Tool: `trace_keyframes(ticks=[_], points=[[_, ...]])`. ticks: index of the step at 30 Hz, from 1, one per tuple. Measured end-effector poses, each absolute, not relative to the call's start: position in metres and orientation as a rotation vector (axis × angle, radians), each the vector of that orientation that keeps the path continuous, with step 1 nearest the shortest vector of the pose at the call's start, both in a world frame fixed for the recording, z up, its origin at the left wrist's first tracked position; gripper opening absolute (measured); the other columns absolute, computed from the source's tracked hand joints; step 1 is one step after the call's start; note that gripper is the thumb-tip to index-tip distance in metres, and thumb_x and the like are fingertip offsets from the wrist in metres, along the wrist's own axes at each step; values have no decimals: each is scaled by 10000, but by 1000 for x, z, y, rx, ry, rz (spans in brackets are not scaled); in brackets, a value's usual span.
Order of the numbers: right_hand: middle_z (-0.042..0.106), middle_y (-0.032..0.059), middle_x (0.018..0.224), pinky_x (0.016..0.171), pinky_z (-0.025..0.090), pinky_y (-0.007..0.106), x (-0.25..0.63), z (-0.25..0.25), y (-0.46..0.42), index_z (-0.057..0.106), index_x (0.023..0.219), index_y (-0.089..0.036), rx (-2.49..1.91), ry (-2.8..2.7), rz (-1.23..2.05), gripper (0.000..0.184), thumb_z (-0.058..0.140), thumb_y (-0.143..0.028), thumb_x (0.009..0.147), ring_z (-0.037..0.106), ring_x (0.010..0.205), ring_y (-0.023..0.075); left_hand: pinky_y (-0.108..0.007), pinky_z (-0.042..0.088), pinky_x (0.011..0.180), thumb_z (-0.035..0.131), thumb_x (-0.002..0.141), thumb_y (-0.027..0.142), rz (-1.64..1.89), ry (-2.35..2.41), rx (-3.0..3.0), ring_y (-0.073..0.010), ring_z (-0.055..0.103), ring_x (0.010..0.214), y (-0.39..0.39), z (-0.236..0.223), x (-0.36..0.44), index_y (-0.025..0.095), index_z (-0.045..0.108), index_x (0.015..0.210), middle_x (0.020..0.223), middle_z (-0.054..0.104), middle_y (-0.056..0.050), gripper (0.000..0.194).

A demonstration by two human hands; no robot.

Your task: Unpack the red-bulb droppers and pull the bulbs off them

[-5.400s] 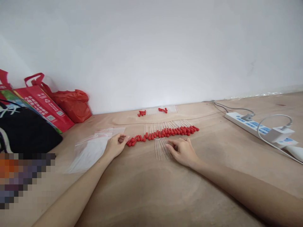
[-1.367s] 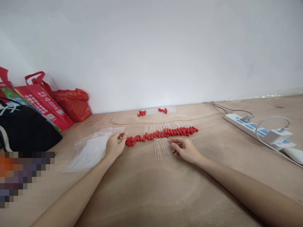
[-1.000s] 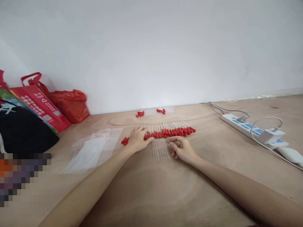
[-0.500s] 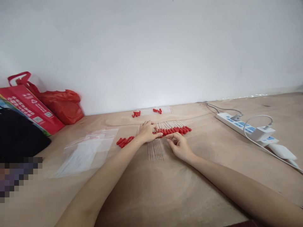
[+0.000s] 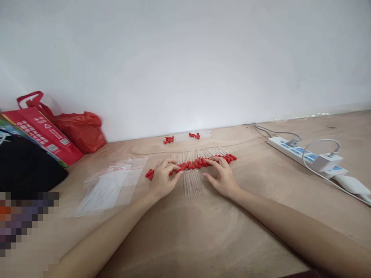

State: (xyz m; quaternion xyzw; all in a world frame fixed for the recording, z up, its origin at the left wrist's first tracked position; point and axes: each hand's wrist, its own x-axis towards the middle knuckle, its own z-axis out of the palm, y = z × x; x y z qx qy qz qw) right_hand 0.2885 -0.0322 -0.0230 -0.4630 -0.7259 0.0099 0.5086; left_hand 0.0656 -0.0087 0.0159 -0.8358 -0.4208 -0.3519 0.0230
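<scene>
A row of thin clear droppers with red bulbs [image 5: 203, 162] lies across the wooden tabletop [image 5: 185, 231]. My left hand [image 5: 162, 180] rests at the row's left end, fingers bent and apart, tips on the bulbs. My right hand [image 5: 222, 178] lies over the row's right part, fingers stretched across the bulbs and thumb apart. Between the hands sits a bundle of bare clear tubes [image 5: 191, 184]. A few loose red bulbs [image 5: 149, 173] lie just left of my left hand.
Clear zip bags [image 5: 111, 185] lie to the left. Red bags [image 5: 75, 129] and a black bag [image 5: 26, 166] stand at the far left by the wall. More red bulbs [image 5: 168, 139] lie near the wall. A white power strip [image 5: 307, 157] with cables is at the right.
My left hand slid from the loose bulbs at the left onto the dropper row. My right hand moved up from the bare tubes and spread over the row's right part.
</scene>
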Motion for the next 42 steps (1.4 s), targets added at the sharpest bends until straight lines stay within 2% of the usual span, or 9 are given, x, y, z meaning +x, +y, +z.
trace_keyframes(ticks=[3, 5, 11, 14, 18, 20, 27, 34, 42], points=[[465, 127, 1193, 878, 371, 451, 290, -19, -34, 450, 1227, -220, -1060, -1928, -149, 530, 570, -396, 742, 421, 1092, 259, -374, 396, 811, 543, 783, 269, -1073, -1083, -2611, -190, 514, 898, -31, 8, 49, 202, 612, 797, 911, 573, -48, 97], [471, 105, 1219, 914, 331, 450, 289, -17, -36, 455, 1226, -237, -1013, -2059, -212, 513, 553, -422, 757, 396, 1128, 251, -374, 393, 814, 551, 781, 248, -1044, -974, -2622, -193, 506, 910, -38, 5, 44, 209, 611, 807, 905, 580, -45, 76], [599, 4, 1062, 934, 255, 437, 283, -16, -41, 621, 974, -331, -833, -2189, -316, 198, 527, -363, 803, 449, 1073, 193, -351, 408, 790, 557, 782, 202, -1038, -754, -2624, -187, 509, 896, -37, 3, 49, 221, 613, 843, 866, 605, -35, 85], [634, -4, 943, 913, 257, 426, 281, -17, -41, 640, 915, -308, -815, -2172, -322, 161, 527, -345, 806, 494, 978, 173, -368, 409, 823, 551, 786, 206, -1016, -768, -2642, -195, 506, 945, -37, 3, 53, 220, 617, 872, 926, 611, -46, 110], [645, -7, 842, 920, 251, 420, 279, -16, -43, 643, 883, -266, -813, -2167, -340, 148, 519, -301, 811, 511, 913, 159, -416, 385, 898, 563, 778, 307, -934, -855, -2681, -232, 456, 1090, -35, 0, 61, 226, 591, 1024, 1139, 560, -70, 261], [649, -11, 807, 930, 248, 414, 277, -16, -43, 643, 875, -257, -782, -2161, -359, 142, 520, -282, 809, 514, 893, 152, -416, 390, 902, 562, 777, 344, -925, -842, -2697, -234, 456, 1108, -34, -1, 66, 224, 585, 1049, 1157, 560, -69, 298], [616, -43, 604, 922, 253, 416, 276, -17, -44, 633, 899, -264, -687, -2111, -409, 145, 537, -247, 792, 511, 789, 143, -389, 352, 925, 502, 832, 265, -1007, -739, -2697, -170, 570, 972, -35, -3, 73, 225, 629, 848, 907, 681, 7, 134], [599, -42, 568, 922, 232, 408, 276, -16, -45, 628, 790, -238, -692, -2148, -430, 108, 522, -253, 795, 502, 777, 140, -383, 337, 849, 501, 826, 216, -1027, -730, -2667, -149, 606, 784, -42, 2, 72, 217, 616, 774, 787, 694, 33, 125], [628, -24, 610, 869, 249, 378, 292, -17, -44, 643, 765, -224, -872, -2066, -390, 154, 500, -261, 809, 496, 751, 144, -337, 373, 792, 506, 809, 166, -1132, -856, -2631, -133, 589, 735, -37, 1, 54, 196, 593, 740, 750, 671, 22, 115]])
